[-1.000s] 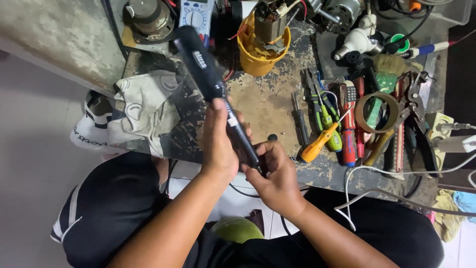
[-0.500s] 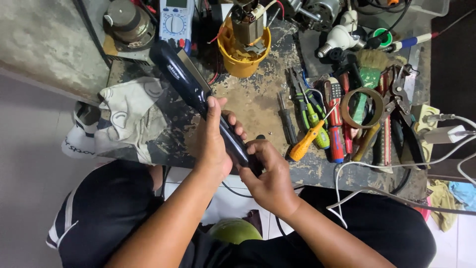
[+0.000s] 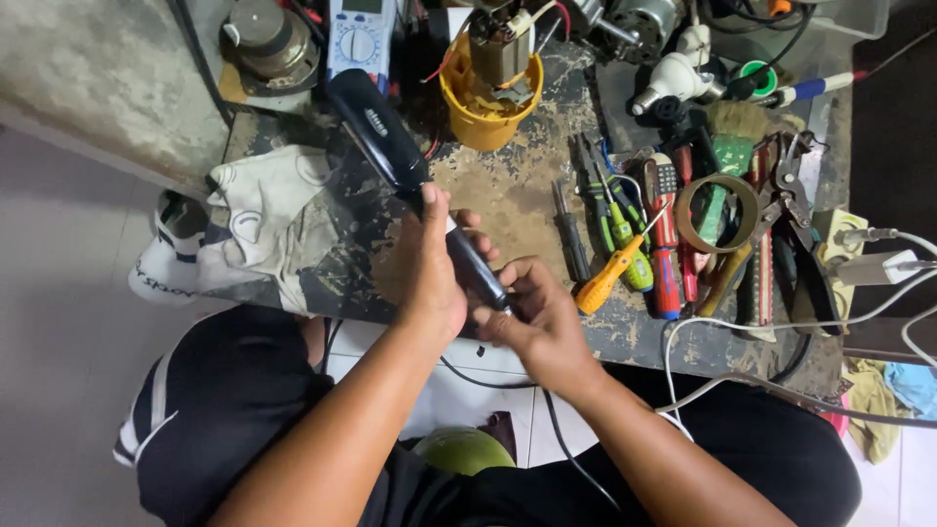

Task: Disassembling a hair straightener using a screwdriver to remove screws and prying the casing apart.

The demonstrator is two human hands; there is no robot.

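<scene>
Head view, looking down over a cluttered workbench [image 3: 508, 195]. My left hand [image 3: 434, 268] is wrapped round the middle of a long black hair straightener [image 3: 390, 146], fingers closed on its body, thumb over the top. My right hand [image 3: 537, 322] is clamped on the near end of the same tool, fingertips pinched where its black cord [image 3: 566, 449] leaves and drops down past my lap. The straightener lies tilted, its far end pointing up and left over the bench, its near end at the bench edge above my knees. I cannot tell whether the far end rests on the surface or hangs just above it. Left of the tool, a crumpled pale cloth [image 3: 264, 220] hangs over the bench edge. Beyond the far tip sits a multimeter [image 3: 359, 39], and just beside that a yellow cup [image 3: 488, 98] with a small motor part standing in it. To the right of my hands, an orange-handled screwdriver [image 3: 610, 273] lies near the right knuckles, not touching. Further right, a row of red and green-handled screwdrivers, a roll of tape [image 3: 720, 213] and pliers [image 3: 791, 195] lie close together. A white cable [image 3: 771, 327] trails off the bench edge on the right.
</scene>
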